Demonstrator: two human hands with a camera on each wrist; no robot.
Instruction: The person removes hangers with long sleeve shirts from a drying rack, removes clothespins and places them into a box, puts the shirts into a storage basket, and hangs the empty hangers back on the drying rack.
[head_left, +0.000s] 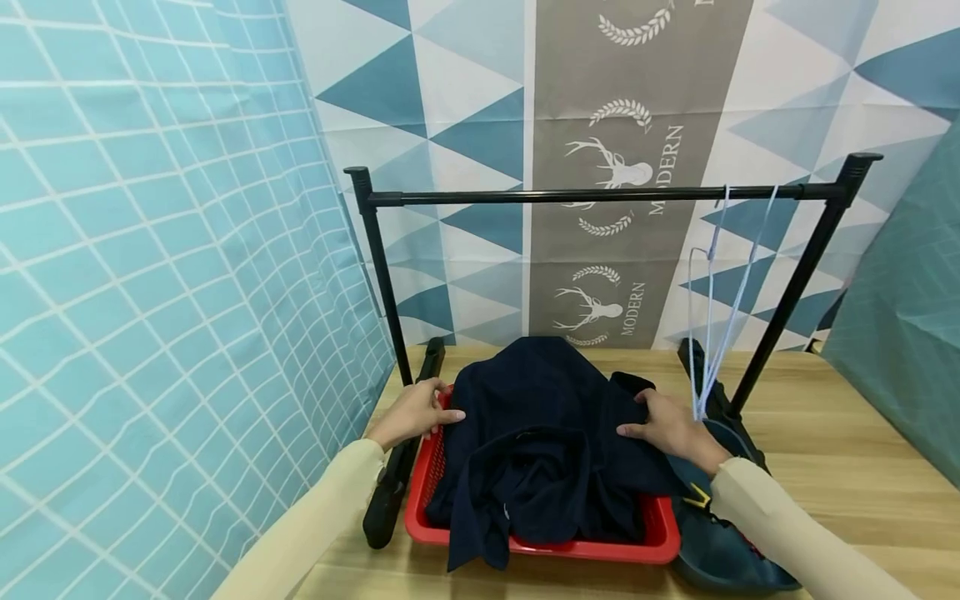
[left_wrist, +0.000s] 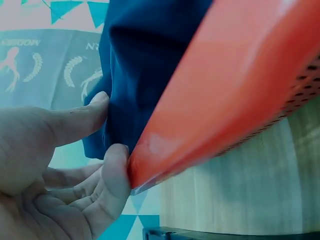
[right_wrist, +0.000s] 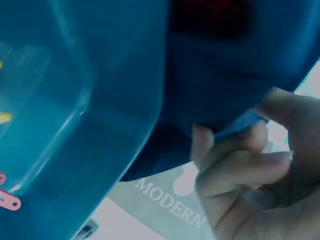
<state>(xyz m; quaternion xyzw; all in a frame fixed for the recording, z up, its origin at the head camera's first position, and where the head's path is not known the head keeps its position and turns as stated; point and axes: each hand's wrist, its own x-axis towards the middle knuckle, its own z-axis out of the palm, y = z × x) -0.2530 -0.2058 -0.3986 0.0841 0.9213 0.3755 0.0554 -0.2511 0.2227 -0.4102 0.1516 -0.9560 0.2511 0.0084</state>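
A dark navy garment (head_left: 536, 392) lies bunched in a red plastic basket (head_left: 592, 549), and one flap hangs over the front rim. At the basket's left side, my left hand (head_left: 415, 413) pinches the cloth's edge; in the left wrist view its index finger sits right at the red rim (left_wrist: 220, 95). My right hand (head_left: 670, 427) pinches the garment's right part between thumb and fingers. Over in the right wrist view, the curled fingers (right_wrist: 235, 172) are at the navy cloth (right_wrist: 220, 85), beside a teal basin (right_wrist: 115, 100).
Behind the basket stands a black rack with a horizontal bar (head_left: 525, 197). White cords (head_left: 716, 333) hang from its right end. The basin (head_left: 727, 554), partly under my right forearm, holds small items including a yellow piece (head_left: 699, 497). Rack feet (head_left: 386, 508) flank the basket on the wooden table (head_left: 862, 467).
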